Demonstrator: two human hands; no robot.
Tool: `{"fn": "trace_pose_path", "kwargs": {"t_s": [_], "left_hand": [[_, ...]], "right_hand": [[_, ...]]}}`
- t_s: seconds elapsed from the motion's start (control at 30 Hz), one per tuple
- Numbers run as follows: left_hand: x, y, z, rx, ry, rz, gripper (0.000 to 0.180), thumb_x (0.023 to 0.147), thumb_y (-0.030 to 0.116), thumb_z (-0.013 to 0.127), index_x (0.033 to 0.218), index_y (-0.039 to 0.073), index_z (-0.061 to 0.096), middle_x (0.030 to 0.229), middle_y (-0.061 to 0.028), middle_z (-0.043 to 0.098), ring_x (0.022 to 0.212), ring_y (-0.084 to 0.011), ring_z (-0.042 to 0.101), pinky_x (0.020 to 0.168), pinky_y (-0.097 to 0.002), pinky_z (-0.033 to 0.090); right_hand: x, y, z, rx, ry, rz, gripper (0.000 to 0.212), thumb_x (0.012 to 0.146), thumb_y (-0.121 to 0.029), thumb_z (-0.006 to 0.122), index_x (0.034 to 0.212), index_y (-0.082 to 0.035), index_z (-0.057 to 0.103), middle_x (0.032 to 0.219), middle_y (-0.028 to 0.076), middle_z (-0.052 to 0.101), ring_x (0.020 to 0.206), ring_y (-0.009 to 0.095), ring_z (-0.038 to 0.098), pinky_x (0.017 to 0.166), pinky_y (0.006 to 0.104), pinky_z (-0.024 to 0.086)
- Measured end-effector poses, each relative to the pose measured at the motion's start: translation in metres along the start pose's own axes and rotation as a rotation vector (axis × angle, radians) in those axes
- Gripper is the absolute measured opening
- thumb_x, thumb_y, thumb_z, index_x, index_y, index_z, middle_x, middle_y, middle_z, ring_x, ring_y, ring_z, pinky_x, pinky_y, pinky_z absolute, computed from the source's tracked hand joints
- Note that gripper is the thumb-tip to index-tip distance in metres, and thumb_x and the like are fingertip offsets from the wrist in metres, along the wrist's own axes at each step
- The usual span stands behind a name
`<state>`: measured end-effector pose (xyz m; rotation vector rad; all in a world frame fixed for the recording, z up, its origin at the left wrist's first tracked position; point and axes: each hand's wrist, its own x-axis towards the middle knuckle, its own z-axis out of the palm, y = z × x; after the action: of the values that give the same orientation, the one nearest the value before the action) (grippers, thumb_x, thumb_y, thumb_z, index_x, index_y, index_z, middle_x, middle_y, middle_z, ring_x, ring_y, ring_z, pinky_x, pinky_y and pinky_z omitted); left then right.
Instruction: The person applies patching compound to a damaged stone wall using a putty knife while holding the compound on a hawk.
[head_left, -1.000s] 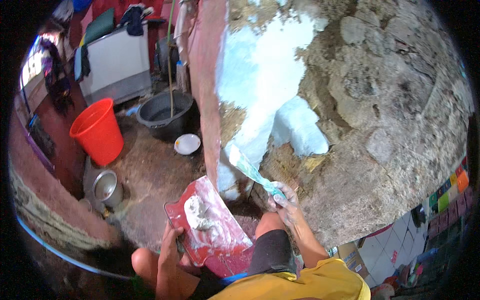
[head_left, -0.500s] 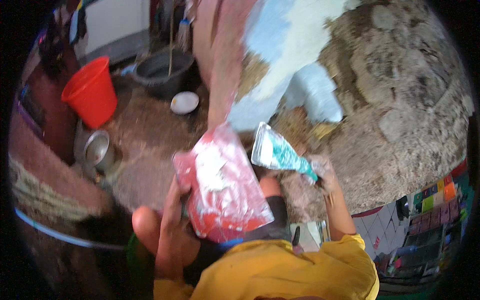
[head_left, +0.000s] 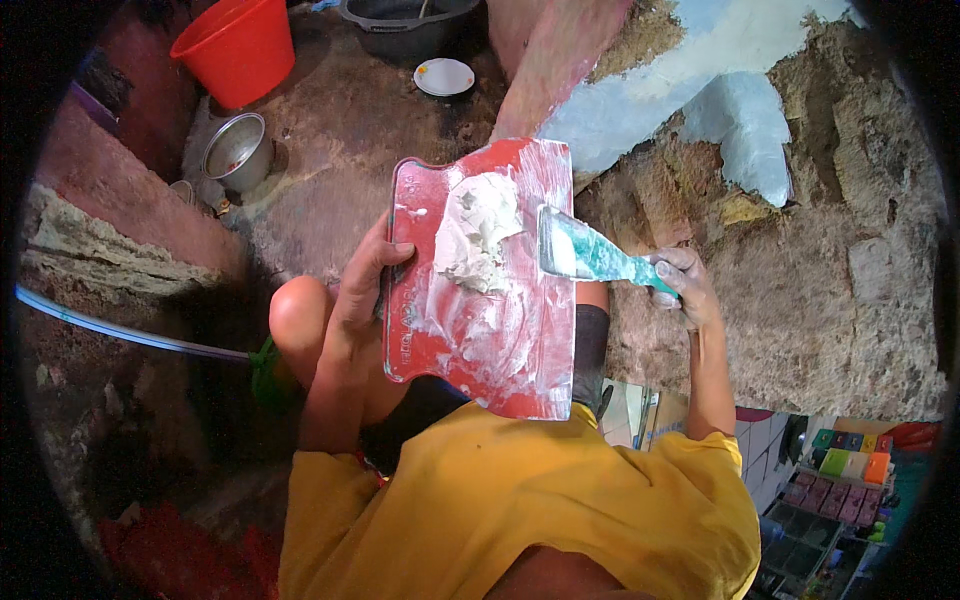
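Observation:
My left hand grips the left edge of a red plastic board, thumb on top and fingers hidden beneath. White paste lies in a lump on the board's upper middle, with thin smears over the rest. In my right hand is a putty knife with a green, paste-smeared handle. Its blade is over the board's right edge, beside the lump; whether it touches the board I cannot tell. White paste marks the fingers of my right hand.
Right of the board rises a rough wall with a patch of pale blue and white coating. Beyond, on the floor, are a red bucket, a black tub, a white plate and a metal pot. A hose runs at left.
The board has turned more upright and flatter to view, and the putty knife has come over its right edge. The view has shifted, so the bucket and tub sit higher.

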<state>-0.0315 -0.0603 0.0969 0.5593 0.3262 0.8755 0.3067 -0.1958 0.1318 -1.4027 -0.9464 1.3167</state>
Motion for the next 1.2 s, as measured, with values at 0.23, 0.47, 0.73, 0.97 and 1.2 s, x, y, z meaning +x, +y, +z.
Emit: {"fn": "trace_pose_path", "kwargs": {"t_s": [0.23,0.47,0.73,0.97,1.2], "left_hand": [[0.000,-0.005,-0.006,0.136,0.052,-0.065,0.058,0.073,0.011,0.051,0.127,-0.002,0.038,0.112,-0.0129,0.055,0.097,-0.0187,0.057,0.088,-0.0302,0.044],[0.005,-0.004,-0.018,0.196,0.063,-0.069,0.055,0.073,0.010,0.051,0.125,-0.002,0.041,0.109,-0.0105,0.056,0.094,-0.0175,0.057,0.086,-0.0290,0.045],[0.008,-0.012,-0.016,0.341,0.026,-0.117,0.070,0.066,0.017,0.058,0.129,-0.004,0.037,0.119,-0.0125,0.052,0.105,-0.0218,0.054,0.094,-0.0318,0.040],[0.015,-0.008,-0.017,0.251,-0.032,-0.094,0.066,0.069,0.017,0.059,0.128,-0.004,0.039,0.118,-0.0125,0.053,0.106,-0.0222,0.054,0.094,-0.0334,0.041],[0.011,-0.013,-0.026,0.198,0.029,-0.107,0.061,0.072,0.016,0.058,0.127,-0.003,0.040,0.118,-0.0123,0.053,0.106,-0.0217,0.054,0.093,-0.0338,0.041]], "right_hand": [[-0.027,0.018,-0.022,0.011,0.043,0.032,0.025,0.080,-0.018,0.066,0.094,0.003,0.063,0.065,0.004,0.057,0.042,0.005,0.041,0.037,0.0196,0.028],[-0.043,0.043,-0.038,0.197,0.157,-0.006,0.023,0.081,-0.019,0.066,0.093,0.000,0.060,0.069,0.007,0.059,0.041,0.005,0.043,0.036,0.0186,0.033],[0.038,0.039,0.025,0.431,-0.146,-0.094,0.019,0.086,-0.015,0.060,0.099,-0.002,0.059,0.065,-0.001,0.052,0.047,0.005,0.040,0.041,0.0207,0.031],[0.004,0.081,-0.002,0.447,0.018,-0.044,0.024,0.088,-0.016,0.056,0.105,0.001,0.055,0.068,0.000,0.051,0.048,0.005,0.040,0.041,0.0186,0.029],[-0.019,0.057,0.012,0.221,0.337,-0.426,0.033,0.082,-0.017,0.063,0.111,-0.011,0.047,0.095,0.003,0.055,0.084,0.012,0.054,0.065,0.0233,0.046]]}}
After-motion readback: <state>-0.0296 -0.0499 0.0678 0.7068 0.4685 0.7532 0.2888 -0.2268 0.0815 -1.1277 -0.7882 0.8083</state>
